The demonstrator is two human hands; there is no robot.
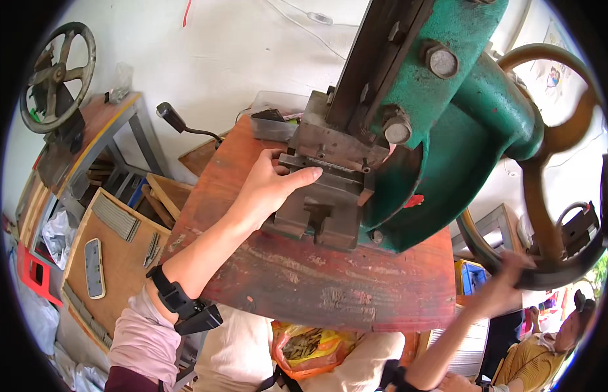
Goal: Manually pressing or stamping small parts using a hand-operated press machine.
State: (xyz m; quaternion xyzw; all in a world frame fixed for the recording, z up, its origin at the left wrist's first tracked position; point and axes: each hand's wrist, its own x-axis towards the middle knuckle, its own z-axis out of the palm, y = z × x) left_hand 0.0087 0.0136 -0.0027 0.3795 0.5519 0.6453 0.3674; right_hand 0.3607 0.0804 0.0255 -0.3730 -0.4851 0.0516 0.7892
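Observation:
A green hand-operated press (474, 140) stands in front of me, its steel ram block (330, 127) low over a grey die block (346, 215). At the die's left end is my left hand (268, 179), thumb along the front and fingers curled behind. It is closed; whatever may be pinched there is hidden by the hand and the steel. My right hand (506, 271) is at the rim of the press's large handwheel (545, 277), smeared by motion, so its fingers do not show clearly.
A worn red-brown bench (304, 281) carries the press. Behind it sits a clear plastic bin (271, 130). An orange bag of metal pieces (310, 346) lies at my lap. To the left is a wooden tray (124, 268) with metal strips and a phone. Another person (539, 353) sits at the lower right.

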